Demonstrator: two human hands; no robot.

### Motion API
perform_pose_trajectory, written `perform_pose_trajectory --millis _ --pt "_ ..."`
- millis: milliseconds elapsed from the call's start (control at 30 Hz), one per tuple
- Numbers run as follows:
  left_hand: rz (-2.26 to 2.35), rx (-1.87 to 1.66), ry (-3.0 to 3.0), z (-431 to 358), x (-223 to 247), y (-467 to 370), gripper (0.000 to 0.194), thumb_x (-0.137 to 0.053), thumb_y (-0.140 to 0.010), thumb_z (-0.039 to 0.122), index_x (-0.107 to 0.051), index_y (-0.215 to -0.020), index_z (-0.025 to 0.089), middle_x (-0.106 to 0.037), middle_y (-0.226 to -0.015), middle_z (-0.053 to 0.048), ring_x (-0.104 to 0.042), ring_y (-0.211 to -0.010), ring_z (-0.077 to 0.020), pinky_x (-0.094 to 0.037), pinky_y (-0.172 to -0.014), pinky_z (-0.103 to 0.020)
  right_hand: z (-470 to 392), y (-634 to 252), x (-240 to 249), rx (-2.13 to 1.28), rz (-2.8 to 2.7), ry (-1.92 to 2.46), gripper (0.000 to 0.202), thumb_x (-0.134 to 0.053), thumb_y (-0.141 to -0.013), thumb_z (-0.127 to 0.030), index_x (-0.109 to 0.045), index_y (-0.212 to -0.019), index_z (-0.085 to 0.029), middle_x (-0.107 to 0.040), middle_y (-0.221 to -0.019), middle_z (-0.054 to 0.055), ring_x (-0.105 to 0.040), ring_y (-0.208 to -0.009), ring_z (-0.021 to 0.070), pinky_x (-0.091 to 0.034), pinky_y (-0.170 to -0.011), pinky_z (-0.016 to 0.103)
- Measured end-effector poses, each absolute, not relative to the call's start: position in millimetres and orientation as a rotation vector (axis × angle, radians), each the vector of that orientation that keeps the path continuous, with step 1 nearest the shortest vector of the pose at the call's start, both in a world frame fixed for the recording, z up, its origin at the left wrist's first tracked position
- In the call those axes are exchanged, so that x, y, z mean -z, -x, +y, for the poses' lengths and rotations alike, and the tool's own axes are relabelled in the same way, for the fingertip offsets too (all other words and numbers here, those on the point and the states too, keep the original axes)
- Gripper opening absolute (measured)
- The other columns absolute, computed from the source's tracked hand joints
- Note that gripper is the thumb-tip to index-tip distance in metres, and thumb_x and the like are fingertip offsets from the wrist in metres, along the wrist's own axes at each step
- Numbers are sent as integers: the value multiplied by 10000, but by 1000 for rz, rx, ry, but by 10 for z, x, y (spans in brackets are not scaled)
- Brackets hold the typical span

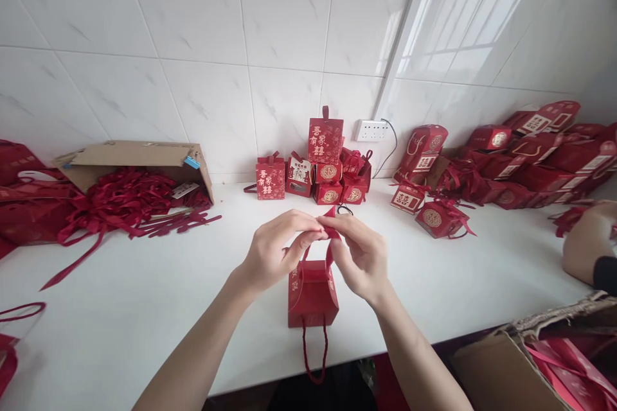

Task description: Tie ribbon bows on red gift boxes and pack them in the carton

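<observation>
A white table (pixel 231 314) runs along a wall (pixel 202 96) of pale, grey-veined tiles. Near the table's front edge sits a small red box (pixel 315 302), its cord handle (pixel 326 350) drooping past that edge. Just above the box, the person's left hand (pixel 277 250) pinches a red ribbon (pixel 329 257) between thumb and fingers, and the right hand (pixel 359 257) grips the same ribbon close by. Behind the box, near the wall, stand several stacked boxes (pixel 326 141), with a white socket (pixel 373 131) just to their right. Left of the box, an open carton (pixel 130 153) spills a heap of ribbons (pixel 130 199) onto the table. Far right of the box are a big pile of boxes (pixel 535 157) and another person's arm (pixel 585 247); window glare (pixel 463 19) shines on the tiles above.
</observation>
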State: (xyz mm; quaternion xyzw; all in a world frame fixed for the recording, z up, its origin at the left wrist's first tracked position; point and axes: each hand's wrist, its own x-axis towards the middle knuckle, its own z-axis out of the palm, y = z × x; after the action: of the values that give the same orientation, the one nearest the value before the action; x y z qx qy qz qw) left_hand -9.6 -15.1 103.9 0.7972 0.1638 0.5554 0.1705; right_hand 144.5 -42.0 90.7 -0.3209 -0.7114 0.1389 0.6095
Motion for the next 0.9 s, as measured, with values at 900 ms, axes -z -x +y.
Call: perform_pose_trajectory --millis 900 --pt "1897 -1061 -1469 -428 241 1149 504 -602 -731 437 -485 -1168 217 -556 -1267 -133 -538 -1152 -309 -473 -895 -433 -754 -2529 236 -497 -1161 1780 440 -657 -699 -442 -646 -1048 -175 -597 -1156 146 -626 -917 255 -492 -833 478"
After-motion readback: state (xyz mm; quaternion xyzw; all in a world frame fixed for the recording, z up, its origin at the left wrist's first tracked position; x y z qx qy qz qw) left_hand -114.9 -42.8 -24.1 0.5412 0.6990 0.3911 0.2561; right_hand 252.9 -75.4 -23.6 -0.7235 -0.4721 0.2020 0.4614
